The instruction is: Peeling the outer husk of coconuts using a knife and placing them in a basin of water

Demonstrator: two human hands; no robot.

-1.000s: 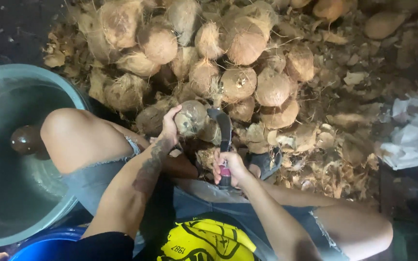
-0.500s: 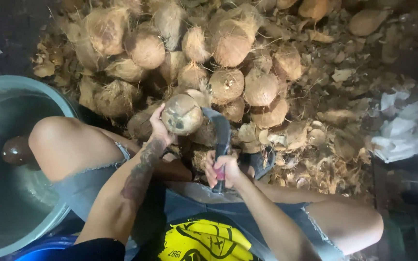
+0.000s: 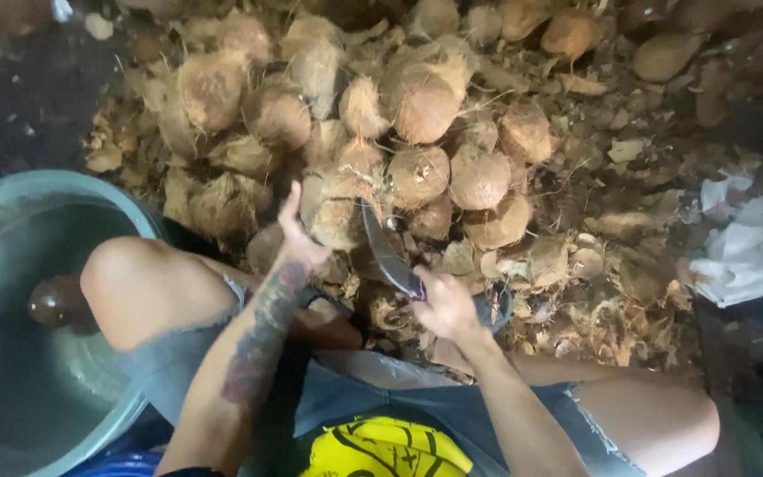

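My left hand grips a husked brown coconut at the near edge of a heap of coconuts. My right hand is shut on the handle of a dark curved knife, whose blade points up and left toward that coconut. The blade tip sits close to the coconut's right side; whether it touches is unclear. I sit with bare knees spread, the hands between them.
A large teal basin holding water and one dark round coconut stands at my left. Husk scraps litter the ground to the right. White crumpled sheeting lies at the far right.
The left hand has tilted the coconut slightly and shifted it a little right. The right hand has swung the knife so the blade leans toward the coconut.
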